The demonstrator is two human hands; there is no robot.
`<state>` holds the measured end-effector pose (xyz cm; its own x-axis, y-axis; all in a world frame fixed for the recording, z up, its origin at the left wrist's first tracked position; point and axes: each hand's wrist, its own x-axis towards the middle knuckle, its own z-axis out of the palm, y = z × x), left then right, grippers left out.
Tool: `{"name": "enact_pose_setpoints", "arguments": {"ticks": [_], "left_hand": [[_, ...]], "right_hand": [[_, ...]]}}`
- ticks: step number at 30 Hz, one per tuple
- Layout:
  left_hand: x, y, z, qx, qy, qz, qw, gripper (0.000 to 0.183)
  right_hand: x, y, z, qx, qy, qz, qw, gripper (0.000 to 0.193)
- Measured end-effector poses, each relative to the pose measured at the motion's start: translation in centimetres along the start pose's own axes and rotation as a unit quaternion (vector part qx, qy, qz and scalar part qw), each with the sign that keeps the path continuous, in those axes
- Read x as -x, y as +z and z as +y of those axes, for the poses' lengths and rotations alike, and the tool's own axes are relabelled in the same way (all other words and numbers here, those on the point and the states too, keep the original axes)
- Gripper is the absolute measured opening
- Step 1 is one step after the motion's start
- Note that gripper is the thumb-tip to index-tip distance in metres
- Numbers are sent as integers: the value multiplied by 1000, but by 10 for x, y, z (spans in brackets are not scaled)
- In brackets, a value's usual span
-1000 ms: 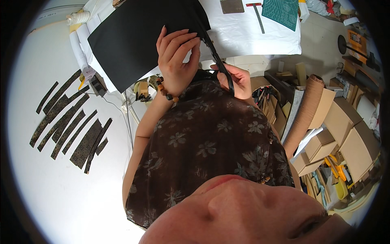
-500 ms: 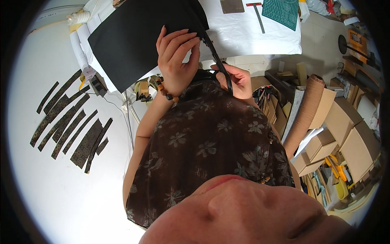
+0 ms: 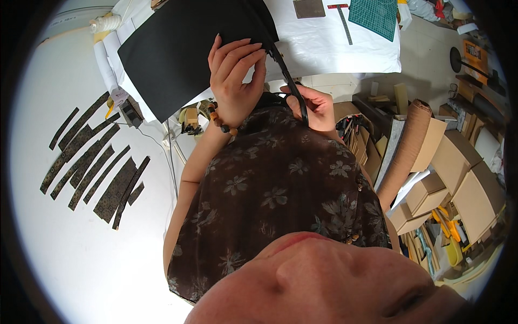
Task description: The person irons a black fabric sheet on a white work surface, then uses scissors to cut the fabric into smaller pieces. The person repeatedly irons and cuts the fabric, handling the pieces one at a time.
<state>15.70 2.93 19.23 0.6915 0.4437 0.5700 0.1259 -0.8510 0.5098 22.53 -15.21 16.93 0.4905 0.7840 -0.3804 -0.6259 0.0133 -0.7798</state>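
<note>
A large black sheet (image 3: 167, 59), smooth and flat, lies over the near left part of the white-covered table. My left hand (image 3: 236, 75), with a beaded bracelet at the wrist, is at the sheet's near edge. Its thumb and forefinger come together there, while the other fingers curve over the black surface. Close to my body, my right hand (image 3: 315, 108) is wrapped round the handles of long black scissors (image 3: 288, 78). The scissors slant away from me past my left fingertips, against the sheet's right side. Black on black hides where the blades end.
Farther right on the table (image 3: 313, 54) are a brown square piece (image 3: 309, 8), a T-shaped ruler (image 3: 344, 24) and a green cutting mat (image 3: 373, 19). Dark patterned strips (image 3: 89, 156) lie at left. Cardboard boxes (image 3: 456, 162) and a brown roll (image 3: 407, 146) crowd the right.
</note>
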Motion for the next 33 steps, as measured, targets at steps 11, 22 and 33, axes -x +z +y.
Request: {"name": "enact_pose_setpoints", "arguments": {"ticks": [11, 22, 33], "left_hand": [[-7, -13, 13, 60, -28, -50, 997, 29], [-10, -10, -7, -72, -9, -65, 995, 55], [-12, -17, -5, -5, -40, -62, 997, 32]], "right_hand": [[0, 4, -4, -27, 4, 1, 1000, 24], [5, -19, 0, -27, 21, -55, 998, 34], [-33, 2, -17, -24, 32, -42, 998, 27]]}}
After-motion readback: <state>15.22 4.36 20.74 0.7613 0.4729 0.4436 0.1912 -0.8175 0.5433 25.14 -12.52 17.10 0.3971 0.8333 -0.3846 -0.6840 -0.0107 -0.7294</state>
